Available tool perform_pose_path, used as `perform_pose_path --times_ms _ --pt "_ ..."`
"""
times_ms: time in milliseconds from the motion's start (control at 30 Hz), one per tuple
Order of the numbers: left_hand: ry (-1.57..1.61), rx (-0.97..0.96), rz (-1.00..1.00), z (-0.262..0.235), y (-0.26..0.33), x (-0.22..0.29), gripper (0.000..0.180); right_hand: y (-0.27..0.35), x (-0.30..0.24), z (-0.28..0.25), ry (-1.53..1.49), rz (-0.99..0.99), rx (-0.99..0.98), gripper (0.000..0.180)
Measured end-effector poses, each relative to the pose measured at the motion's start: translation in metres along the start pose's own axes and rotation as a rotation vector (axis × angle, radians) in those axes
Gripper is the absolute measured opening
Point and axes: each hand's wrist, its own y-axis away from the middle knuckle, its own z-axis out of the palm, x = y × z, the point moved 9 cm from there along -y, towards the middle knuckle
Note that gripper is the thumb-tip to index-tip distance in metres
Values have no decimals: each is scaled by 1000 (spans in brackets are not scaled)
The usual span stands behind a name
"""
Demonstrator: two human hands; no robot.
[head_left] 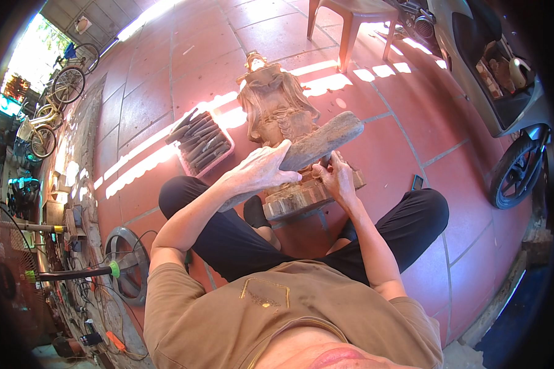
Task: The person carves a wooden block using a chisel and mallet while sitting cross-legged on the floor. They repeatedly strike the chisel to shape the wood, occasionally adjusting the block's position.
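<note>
Sitting cross-legged on a red tiled floor (375, 141), a person was seen from above with a carved, light-brown wooden statue of a robed figure (276, 104) stood upright just in front of the knees. A long, grey, flat-sided wooden mallet (317, 144) was held in the left hand (258, 169), whose fingers were wrapped closed around the mallet's middle. The mallet's long axis ran from lower left to upper right, its heavy end raised to the right of the statue and lying directly above the right hand (337, 178). The right hand was closed against the statue's stepped base (308, 194), apparently around a slim dark tool (326, 161), probably a chisel, though only a small part of it could be made out. The mallet head and the right hand were close together, the left hand sitting just to the left of both.

A shallow pink tray of dark, slender carving tools (201, 142) was set on the floor to the left of the statue. A parked scooter (505, 92) was placed at the right edge, and a plastic stool (351, 18) further back.
</note>
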Motion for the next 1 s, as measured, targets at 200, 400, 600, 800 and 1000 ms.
perform_pose_path --times_ms 200,400,600,800,1000 --pt "-43 7 -48 -4 0 4 63 2 -1 -4 35 -121 58 26" --pt "13 45 -75 2 -2 -5 65 0 6 -2 -189 0 -52 19" --pt "42 58 -73 -4 -3 -6 89 6 34 -8 -214 91 -61 16" --pt "72 170 12 -18 -6 -19 84 24 20 -16 -254 75 -110 10" --pt "98 219 20 -25 -5 -22 81 18 8 -15 -121 -1 -39 11"
